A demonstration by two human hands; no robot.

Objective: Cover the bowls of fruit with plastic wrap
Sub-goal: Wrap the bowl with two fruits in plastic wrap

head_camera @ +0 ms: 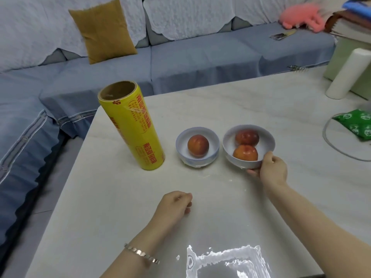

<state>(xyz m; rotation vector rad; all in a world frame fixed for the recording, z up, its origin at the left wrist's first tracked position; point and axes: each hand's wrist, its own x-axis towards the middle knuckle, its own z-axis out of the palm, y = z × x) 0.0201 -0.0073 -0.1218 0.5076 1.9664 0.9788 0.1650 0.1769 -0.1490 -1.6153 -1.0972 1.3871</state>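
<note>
Center right, I am gripping the two-fruit bowl (239,162) by its rim with my right hand (274,169), ideally holding it level; left hand (174,205) lying loosely curled, empty, lower center, wrap roll (132,125) upright left.

The left hand (176,203) rests loosely curled; the right hand (273,167) reaches forward, gripping a bowl (227,143).

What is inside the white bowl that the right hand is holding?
Two round red-orange fruits lie in the white round bowl, one behind the other. The right hand grips its near rim. The bowl's floor under the fruits is hidden.
</note>
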